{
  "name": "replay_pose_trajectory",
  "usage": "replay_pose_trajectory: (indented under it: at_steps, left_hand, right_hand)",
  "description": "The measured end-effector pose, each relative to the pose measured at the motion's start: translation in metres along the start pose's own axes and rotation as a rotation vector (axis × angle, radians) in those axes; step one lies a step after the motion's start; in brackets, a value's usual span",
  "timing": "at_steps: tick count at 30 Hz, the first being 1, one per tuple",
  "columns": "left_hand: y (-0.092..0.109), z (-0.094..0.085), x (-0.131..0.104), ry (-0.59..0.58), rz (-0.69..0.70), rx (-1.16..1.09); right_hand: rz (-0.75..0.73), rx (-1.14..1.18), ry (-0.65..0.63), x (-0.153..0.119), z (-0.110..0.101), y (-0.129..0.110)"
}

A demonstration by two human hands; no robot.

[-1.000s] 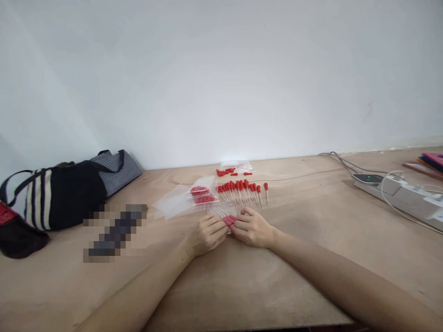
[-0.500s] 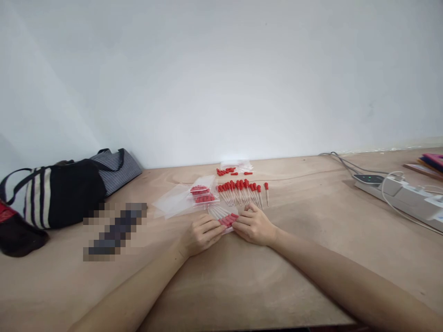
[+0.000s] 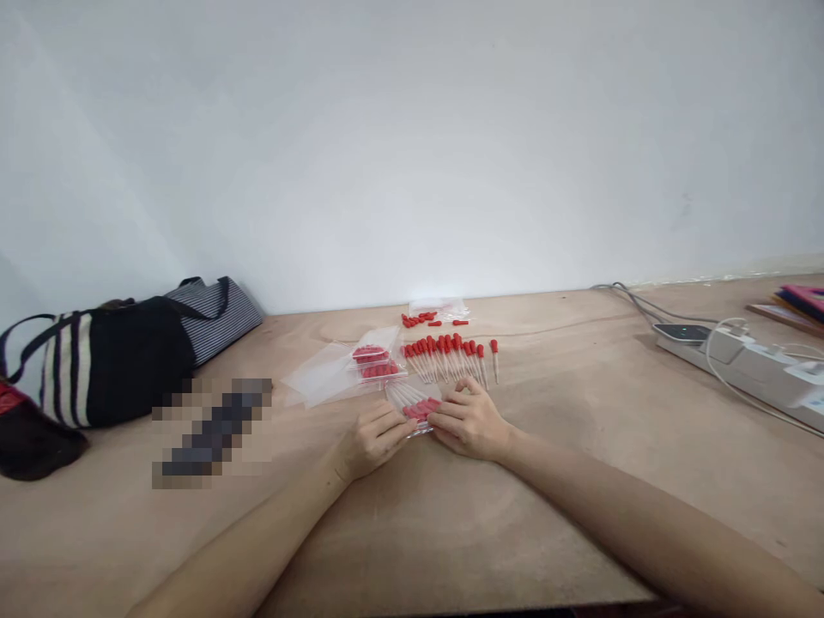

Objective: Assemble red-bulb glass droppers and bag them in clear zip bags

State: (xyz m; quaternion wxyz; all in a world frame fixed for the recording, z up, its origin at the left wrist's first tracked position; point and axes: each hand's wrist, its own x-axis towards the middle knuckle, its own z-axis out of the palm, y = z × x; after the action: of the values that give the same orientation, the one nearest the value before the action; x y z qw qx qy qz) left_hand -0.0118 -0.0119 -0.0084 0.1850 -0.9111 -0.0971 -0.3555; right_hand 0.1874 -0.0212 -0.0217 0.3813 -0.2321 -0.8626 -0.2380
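Note:
A small clear plastic zip bag (image 3: 412, 393) lies between my hands, with several red-bulbed droppers inside, bulbs toward me. My left hand (image 3: 378, 436) pinches the bag's near left edge. On the near right edge, the fingers of my right hand (image 3: 469, 421) are closed on the same bag. Just beyond, a row of loose droppers (image 3: 444, 348) with red rubber bulbs and clear stems lies on the wooden table (image 3: 412, 532). Filled bags of droppers (image 3: 378, 369) lie to the left of the row, overlapping flat clear bags (image 3: 322, 373). My fingertips partly cover the bag's near edge.
Loose red bulbs (image 3: 418, 319) and a clear bag (image 3: 444, 306) lie near the wall. At left are a black striped bag (image 3: 129, 360) and a pixelated dark object (image 3: 215, 429). A white power strip (image 3: 760, 365) with cables and a dark device (image 3: 688, 333) occupy the right.
The bag's near edge shows a little more between my fingers, and my right hand has shifted slightly left. Both hands keep hold of the bag.

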Motion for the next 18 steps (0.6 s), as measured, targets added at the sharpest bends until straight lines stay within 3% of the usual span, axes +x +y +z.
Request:
replay_pose_trajectory:
  at_steps: [9,18]
  left_hand:
    - [0.007,0.003,0.011,-0.021,0.053,0.074]
    - [-0.001,-0.012,-0.001,-0.06,0.042,0.074]
  right_hand:
    - [-0.131,-0.058,0.023,0.003,0.002,-0.004]
    - [-0.023,-0.06,-0.1,-0.012,-0.008,0.014]
